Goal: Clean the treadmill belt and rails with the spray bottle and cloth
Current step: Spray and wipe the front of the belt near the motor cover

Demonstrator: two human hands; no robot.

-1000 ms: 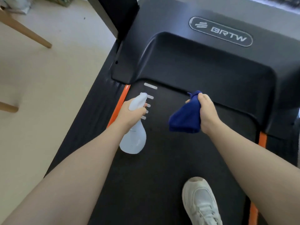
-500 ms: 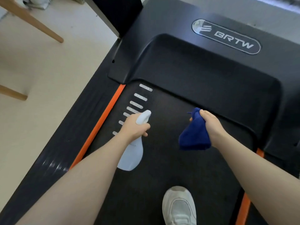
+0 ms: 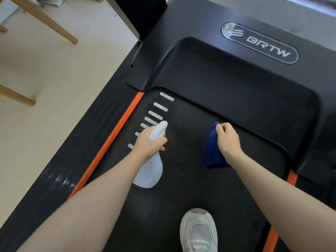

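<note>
The treadmill [image 3: 227,84] fills most of the view, its black motor cover at the far end carrying an oval badge [image 3: 260,42] lettered BRTW. The belt [image 3: 190,179] runs dark and matte toward the camera, with a column of short white dashes [image 3: 160,107] printed near its left edge. An orange strip [image 3: 112,135] lines the belt on the left, beside the black left rail [image 3: 76,151]; a matching orange strip shows on the right (only in short pieces past the forearm). Pale floor [image 3: 54,79] lies to the left, with wooden legs [image 3: 41,17] crossing its upper corner.

A white shoe [image 3: 199,231] stands on the belt at the bottom edge.

The left hand [image 3: 151,144] is wrapped tightly around the neck of the bottle [image 3: 150,171], fingers curled under the white spray head, which points forward over the dashes. The translucent body hangs below the wrist, above the belt; whether it touches the belt cannot be told.

The right hand [image 3: 227,140] is closed in a fist around the cloth [image 3: 212,153], a dark blue bundle. A small tip of cloth pokes out above the knuckles, and the rest hangs down along the inner side of the wrist, over the middle of the belt, well apart from the bottle
</note>
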